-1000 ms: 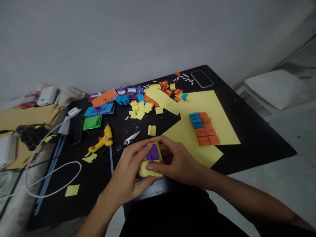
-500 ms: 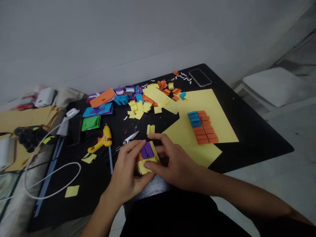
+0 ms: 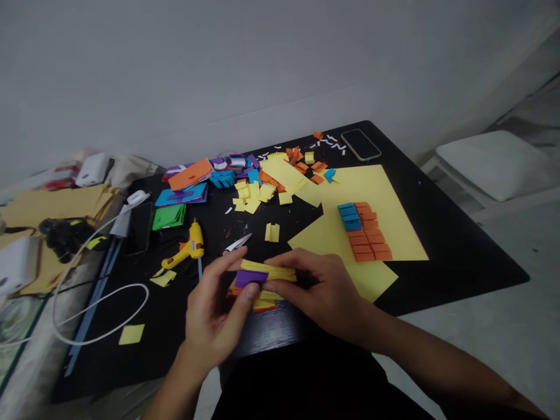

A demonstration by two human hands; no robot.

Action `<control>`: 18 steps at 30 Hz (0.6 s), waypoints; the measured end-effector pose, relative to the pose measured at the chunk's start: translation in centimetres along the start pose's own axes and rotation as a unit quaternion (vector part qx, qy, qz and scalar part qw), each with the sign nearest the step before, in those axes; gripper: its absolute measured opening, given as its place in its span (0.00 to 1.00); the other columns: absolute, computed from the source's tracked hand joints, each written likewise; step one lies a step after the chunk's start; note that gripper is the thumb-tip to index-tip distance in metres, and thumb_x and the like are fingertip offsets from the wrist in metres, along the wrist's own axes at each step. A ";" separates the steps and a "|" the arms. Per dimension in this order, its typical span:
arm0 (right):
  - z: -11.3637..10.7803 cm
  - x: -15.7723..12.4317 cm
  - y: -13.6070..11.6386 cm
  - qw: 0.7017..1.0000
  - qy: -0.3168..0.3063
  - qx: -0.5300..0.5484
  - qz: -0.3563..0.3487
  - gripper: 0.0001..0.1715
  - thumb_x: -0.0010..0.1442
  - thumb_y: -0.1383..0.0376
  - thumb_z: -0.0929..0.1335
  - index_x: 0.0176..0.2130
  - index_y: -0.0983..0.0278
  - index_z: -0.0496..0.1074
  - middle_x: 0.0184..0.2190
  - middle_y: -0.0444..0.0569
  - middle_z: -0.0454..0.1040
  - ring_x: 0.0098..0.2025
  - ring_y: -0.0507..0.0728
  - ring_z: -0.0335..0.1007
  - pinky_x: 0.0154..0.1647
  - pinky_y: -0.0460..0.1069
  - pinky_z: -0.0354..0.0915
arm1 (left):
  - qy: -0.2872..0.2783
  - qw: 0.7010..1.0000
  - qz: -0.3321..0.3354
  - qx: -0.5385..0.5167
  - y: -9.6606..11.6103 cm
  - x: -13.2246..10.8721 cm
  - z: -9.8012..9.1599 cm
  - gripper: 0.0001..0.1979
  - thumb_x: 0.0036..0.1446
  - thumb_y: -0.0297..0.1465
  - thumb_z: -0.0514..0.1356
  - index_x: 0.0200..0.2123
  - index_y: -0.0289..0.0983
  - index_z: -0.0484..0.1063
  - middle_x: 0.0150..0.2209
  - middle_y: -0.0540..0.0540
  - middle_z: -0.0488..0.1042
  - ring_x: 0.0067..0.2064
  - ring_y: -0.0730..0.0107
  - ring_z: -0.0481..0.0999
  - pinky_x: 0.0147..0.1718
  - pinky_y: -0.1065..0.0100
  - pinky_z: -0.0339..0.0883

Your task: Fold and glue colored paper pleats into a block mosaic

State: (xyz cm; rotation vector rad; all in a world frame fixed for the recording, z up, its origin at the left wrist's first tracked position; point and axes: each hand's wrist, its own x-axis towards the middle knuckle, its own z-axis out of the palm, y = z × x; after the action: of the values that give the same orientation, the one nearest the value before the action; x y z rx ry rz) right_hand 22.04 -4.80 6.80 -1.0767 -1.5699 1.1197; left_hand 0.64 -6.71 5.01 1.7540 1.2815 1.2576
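Observation:
Between my hands, just above the table's front edge, is a block of folded paper pieces [image 3: 252, 279], mostly yellow with purple and orange parts. My left hand [image 3: 214, 318] grips its left side, thumb pressed on the purple piece. On the right side, my right hand [image 3: 326, 291] pinches the yellow layers between thumb and fingers. Part of the block is hidden behind the fingers. Beyond it lie a single folded yellow piece [image 3: 272, 233] and scissors [image 3: 237, 243]. To the right, an array of orange and blue folded pieces [image 3: 367, 236] rests on a yellow sheet [image 3: 394, 201].
A yellow glue gun [image 3: 188, 248] lies left of the scissors. Loose yellow pieces [image 3: 252, 195], an orange stack [image 3: 191, 174] and a green stack [image 3: 169, 216] sit farther back. A phone [image 3: 361, 144] is at the far corner. A white cable [image 3: 146, 297] loops at left.
The block has been tilted and turned between my hands, so its yellow layered edge now faces up. My left thumb has moved onto the purple piece. The view has shifted slightly.

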 end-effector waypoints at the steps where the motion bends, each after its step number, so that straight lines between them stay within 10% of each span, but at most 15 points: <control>1: -0.1 0.1 0.0 1.000 -0.006 -0.002 -0.002 0.10 0.62 0.62 0.78 0.45 0.57 0.82 0.39 0.42 0.87 0.36 0.54 0.83 0.42 0.48 0.74 | 0.001 1.000 -0.010 -0.015 0.2 0.3 -0.1 0.23 0.61 0.30 0.70 0.60 0.44 0.78 0.48 0.43 0.80 0.44 0.60 0.80 0.45 0.62 0.75; 6: -0.1 0.2 0.0 1.000 -0.005 0.027 0.012 0.10 0.60 0.59 0.79 0.42 0.58 0.84 0.35 0.43 0.86 0.33 0.54 0.82 0.36 0.47 0.74 | 0.002 0.998 -0.012 -0.058 1.0 1.4 0.1 0.06 0.59 0.30 0.71 0.41 0.41 0.83 0.37 0.46 0.80 0.38 0.63 0.79 0.38 0.66 0.74; 18: 0.2 0.5 0.5 0.988 -0.010 0.128 0.082 0.11 0.57 0.56 0.81 0.36 0.59 0.83 0.29 0.43 0.83 0.29 0.53 0.78 0.29 0.47 0.72 | -0.003 0.995 -0.047 -0.086 1.1 1.4 0.9 0.03 0.63 0.32 0.69 0.39 0.41 0.79 0.33 0.48 0.78 0.33 0.68 0.77 0.32 0.71 0.71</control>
State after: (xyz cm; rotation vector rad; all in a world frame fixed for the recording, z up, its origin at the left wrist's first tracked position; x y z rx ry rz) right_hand 21.82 -4.22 6.39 -1.0360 -1.3264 1.4058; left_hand 1.98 -5.71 6.16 1.5572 1.1998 1.2688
